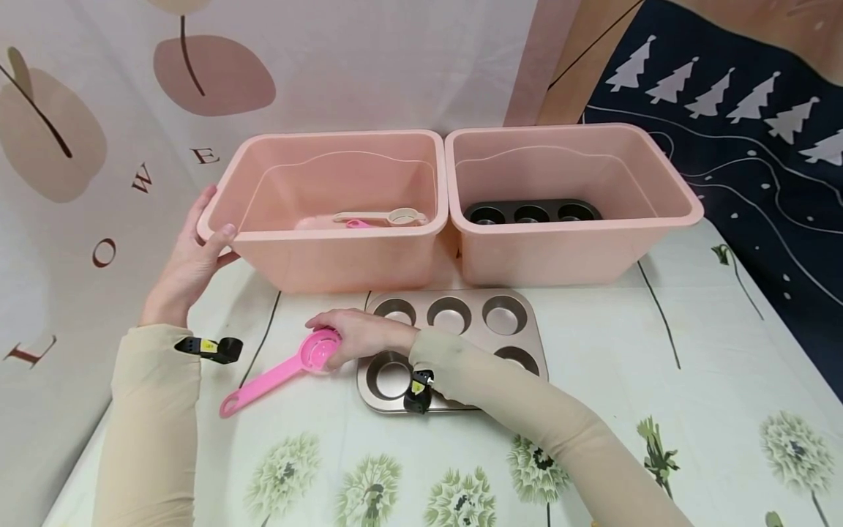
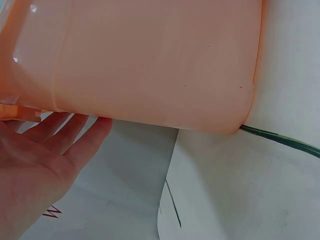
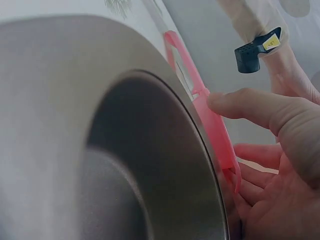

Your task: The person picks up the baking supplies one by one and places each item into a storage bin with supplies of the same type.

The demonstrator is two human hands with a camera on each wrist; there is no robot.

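Observation:
A pink egg separator with a slotted round cup and long handle lies on the tablecloth. My right hand pinches its cup, thumb on one side and fingers on the other, as the right wrist view shows. Under that forearm sits a bronze-coloured muffin pan, partly covered by the sleeve. My left hand holds the left front corner of the left pink bin, with the thumb at the rim. In the left wrist view, its fingers reach along the bin's outer wall.
Inside the left bin lie a cream long-handled tool and a small pink piece. The right pink bin, standing beside it, contains a dark muffin pan. A patterned curtain hangs behind both bins.

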